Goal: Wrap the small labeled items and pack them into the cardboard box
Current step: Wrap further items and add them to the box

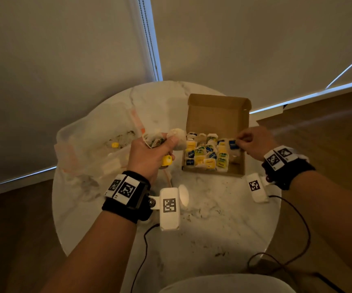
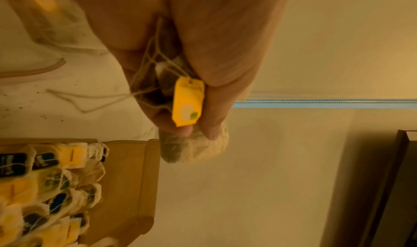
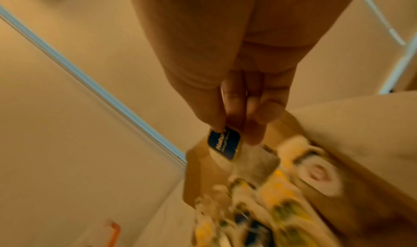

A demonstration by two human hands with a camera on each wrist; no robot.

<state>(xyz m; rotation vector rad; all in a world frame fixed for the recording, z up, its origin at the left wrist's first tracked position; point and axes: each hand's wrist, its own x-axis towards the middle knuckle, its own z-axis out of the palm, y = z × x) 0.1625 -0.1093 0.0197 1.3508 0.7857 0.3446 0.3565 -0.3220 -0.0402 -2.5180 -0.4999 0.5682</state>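
In the left hand [image 1: 149,153] a bundle of tea bags [image 2: 194,149] is clamped, the fingers curled round it so that most of the bundle is hidden; only a rounded paper end is seen past the fingertips, with tangled strings and a yellow tag [image 2: 188,102] lying against the fingers. How many bags are held in that grip cannot be told. The right hand [image 1: 253,142] is closed in a pinch on a blue tag [image 3: 224,144], thumb and fingertips together on its upper edge; the printed word is cut off by the thumb, and the pale bag hanging below it is blurred in the right wrist view. This tag is held over the right end of the cardboard box [image 1: 237,171], which lies open on the round marble surface [image 1: 213,218] with its lid [image 1: 217,113] folded back. Inside the box, wrapped tea bags [image 1: 204,153] with yellow, blue and green tags are packed closely in rows, while a bare strip of box floor is left at the right end. The labels are too small to be read from the head view and smeared in the right wrist view. To the left of the box a clear plastic bag [image 1: 90,144] lies crumpled, its contents hard to make out apart from one small yellow piece [image 1: 115,145]. Dark crumbs are scattered over the surface.
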